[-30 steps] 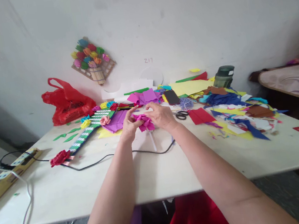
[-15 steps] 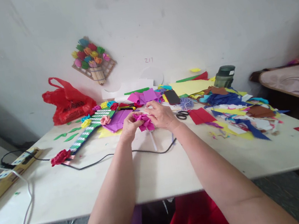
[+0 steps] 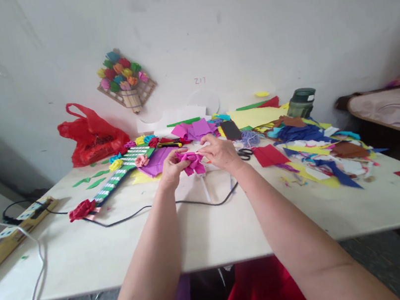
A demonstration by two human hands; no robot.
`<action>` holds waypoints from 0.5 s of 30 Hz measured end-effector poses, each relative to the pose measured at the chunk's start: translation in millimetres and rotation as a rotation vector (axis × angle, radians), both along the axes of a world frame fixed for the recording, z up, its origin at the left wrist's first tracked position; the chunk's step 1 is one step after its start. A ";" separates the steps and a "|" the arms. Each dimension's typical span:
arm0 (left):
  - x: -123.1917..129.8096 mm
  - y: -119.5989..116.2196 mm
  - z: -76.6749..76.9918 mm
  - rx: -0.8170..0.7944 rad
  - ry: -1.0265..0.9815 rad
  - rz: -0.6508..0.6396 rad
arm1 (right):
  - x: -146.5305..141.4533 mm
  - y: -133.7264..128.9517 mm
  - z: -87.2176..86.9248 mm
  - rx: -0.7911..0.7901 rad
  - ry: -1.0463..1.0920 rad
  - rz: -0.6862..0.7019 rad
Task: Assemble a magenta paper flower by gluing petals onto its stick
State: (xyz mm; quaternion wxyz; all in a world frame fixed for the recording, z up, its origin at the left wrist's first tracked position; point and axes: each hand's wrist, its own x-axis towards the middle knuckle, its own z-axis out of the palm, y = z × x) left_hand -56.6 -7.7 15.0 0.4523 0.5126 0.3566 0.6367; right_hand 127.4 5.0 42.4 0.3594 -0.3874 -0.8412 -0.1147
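A magenta paper flower (image 3: 191,163) is between my two hands, above the middle of the white table. My left hand (image 3: 173,168) grips it from the left side, thumb on the petals. My right hand (image 3: 219,153) is pinched just right of the petals; what its fingertips hold is too small to make out. Below the flower a thin white stick (image 3: 205,188) lies against the tabletop. Black scissors (image 3: 245,153) rest beside my right hand. Left of my hands lie purple paper (image 3: 160,162) and a green-and-white striped piece (image 3: 121,174) with paper flowers along it.
A black cable (image 3: 148,208) crosses the table (image 3: 213,238) in front of the flower. At the left are a red bag (image 3: 95,138) and a power strip (image 3: 26,221). On the right lie a phone (image 3: 231,130), red paper (image 3: 268,155), coloured scraps (image 3: 298,132) and a green bottle (image 3: 301,102).
My right hand has moved slightly right, away from the flower, uncovering more of its petals. My left hand still holds the flower, shifted slightly left.
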 end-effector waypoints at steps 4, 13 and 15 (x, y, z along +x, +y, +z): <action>-0.4 0.0 -0.1 -0.001 -0.012 0.010 | 0.2 -0.8 1.0 -0.009 -0.014 -0.003; -0.2 -2.0 1.9 -0.003 -0.024 0.008 | 0.8 -4.3 4.9 -0.036 -0.023 -0.001; -0.8 -2.2 1.8 -0.009 -0.023 -0.002 | 0.9 -4.3 5.0 -0.033 -0.023 -0.001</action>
